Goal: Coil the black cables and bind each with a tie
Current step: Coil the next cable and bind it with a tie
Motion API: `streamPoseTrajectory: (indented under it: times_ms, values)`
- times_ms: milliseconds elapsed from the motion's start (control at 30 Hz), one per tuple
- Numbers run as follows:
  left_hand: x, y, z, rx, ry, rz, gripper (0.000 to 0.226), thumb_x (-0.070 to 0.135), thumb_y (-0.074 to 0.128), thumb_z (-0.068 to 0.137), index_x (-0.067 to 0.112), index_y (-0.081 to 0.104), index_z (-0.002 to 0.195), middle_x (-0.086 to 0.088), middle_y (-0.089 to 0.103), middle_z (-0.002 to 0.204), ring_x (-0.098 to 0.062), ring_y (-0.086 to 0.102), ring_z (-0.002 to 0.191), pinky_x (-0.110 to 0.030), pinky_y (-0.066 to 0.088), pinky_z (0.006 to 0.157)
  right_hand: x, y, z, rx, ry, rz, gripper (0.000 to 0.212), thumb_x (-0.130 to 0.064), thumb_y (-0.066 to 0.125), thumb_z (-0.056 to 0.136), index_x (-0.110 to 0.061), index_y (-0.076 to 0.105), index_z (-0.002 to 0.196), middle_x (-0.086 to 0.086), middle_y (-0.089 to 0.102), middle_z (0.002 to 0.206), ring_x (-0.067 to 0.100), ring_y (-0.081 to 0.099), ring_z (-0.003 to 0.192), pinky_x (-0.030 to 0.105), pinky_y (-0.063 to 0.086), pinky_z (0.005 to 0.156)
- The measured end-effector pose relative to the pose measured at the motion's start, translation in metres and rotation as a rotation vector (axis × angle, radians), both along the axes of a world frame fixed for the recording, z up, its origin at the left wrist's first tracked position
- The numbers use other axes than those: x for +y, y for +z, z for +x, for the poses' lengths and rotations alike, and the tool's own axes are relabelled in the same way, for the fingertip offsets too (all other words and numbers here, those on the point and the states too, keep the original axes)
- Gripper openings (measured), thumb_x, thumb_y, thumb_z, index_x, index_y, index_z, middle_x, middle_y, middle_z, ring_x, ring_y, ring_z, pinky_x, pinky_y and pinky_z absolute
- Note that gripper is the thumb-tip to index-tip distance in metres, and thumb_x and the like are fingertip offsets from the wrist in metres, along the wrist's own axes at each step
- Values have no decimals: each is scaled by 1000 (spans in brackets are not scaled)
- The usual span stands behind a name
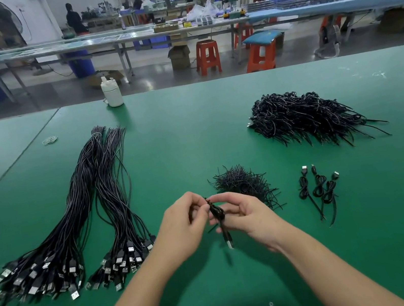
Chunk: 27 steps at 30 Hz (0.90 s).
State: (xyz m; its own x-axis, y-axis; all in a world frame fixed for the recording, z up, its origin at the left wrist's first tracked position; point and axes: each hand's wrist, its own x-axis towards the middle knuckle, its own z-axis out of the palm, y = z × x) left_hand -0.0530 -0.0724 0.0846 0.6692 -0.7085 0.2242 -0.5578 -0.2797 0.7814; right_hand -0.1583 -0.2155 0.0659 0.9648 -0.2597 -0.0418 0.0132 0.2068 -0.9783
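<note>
Both hands, left hand and right hand, pinch a coiled cable over green bench

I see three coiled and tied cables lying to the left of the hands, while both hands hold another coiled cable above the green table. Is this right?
Not quite. The three coiled and tied cables lie to the right of the hands, not the left, as the head view shows. On the left are the uncoiled cable bundles. The rest holds: the left hand and right hand both hold a coiled cable above the green table.
</note>
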Motion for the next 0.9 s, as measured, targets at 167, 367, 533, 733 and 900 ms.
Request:
streamPoseTrajectory:
  times_ms: [167,367,533,733,900]
  values:
    - [-2,-7,5,88,-10,21,17,20,61,95,29,56,80,13,52,61,-4,41,53,-18,35,53,1,1,2,37,-88,-337,26,2,62,91,-22,70,94,-13,63,63,3,62,65,17,49,65]
    - [-2,-5,3,50,-55,43,16,17,56,97,27,52,85,13,50,67,-1,43,58,-15,36,59,3,-9,2,80,-126,-608,24,-31,59,96,-41,61,75,-8,58,70,8,48,62,28,42,59]
    - [-3,-5,2,6,-58,58,18,14,55,98,25,51,84,12,49,68,-1,44,61,-14,36,60,12,-12,3,74,-121,-503,23,-20,50,101,-34,62,89,-2,64,73,13,60,68,38,52,66]
    - [-3,-12,0,-144,-118,80,31,8,52,96,32,41,80,10,47,72,-4,45,68,-15,34,62,14,-8,4,163,-73,-421,28,-17,41,105,-10,53,82,7,57,70,14,57,57,36,50,66]
    - [-3,-24,-2,-482,-201,124,24,0,48,88,23,46,93,4,47,90,-16,44,76,-28,41,71,10,-11,1,225,30,10,29,-21,41,105,-8,57,84,4,53,63,15,52,50,25,47,52]
